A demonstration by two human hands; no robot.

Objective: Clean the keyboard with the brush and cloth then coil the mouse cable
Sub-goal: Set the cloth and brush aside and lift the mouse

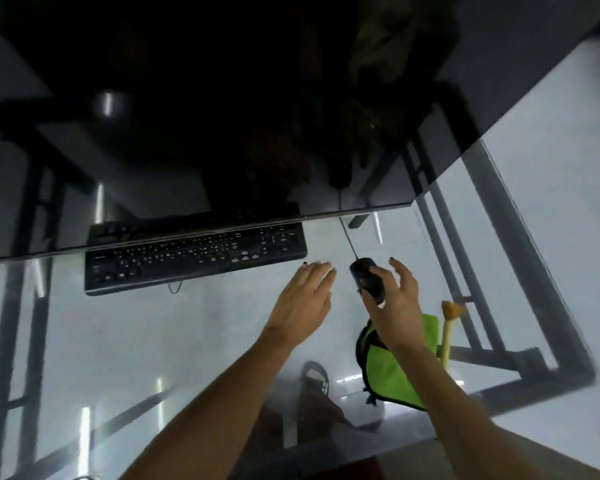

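Note:
A black keyboard (194,258) lies on the glass table (118,341), its far edge under the monitor. To its right, my right hand (399,303) grips the black mouse (366,278), thumb against its near end, fingers spread past its right side. The mouse cable (347,237) runs straight from the mouse's front up behind the monitor. My left hand (305,296) hovers flat with straight fingers between the keyboard's right end and the mouse, holding nothing. A green cloth (392,375) lies under my right forearm. The yellow-handled brush (448,334) lies just right of the cloth.
A large dark monitor (222,116) overhangs the back of the table and hides the keyboard's far edge. A loop of the keyboard's own cable (174,288) shows at its near edge. Through the glass I see the metal frame (520,271) and a foot on the floor.

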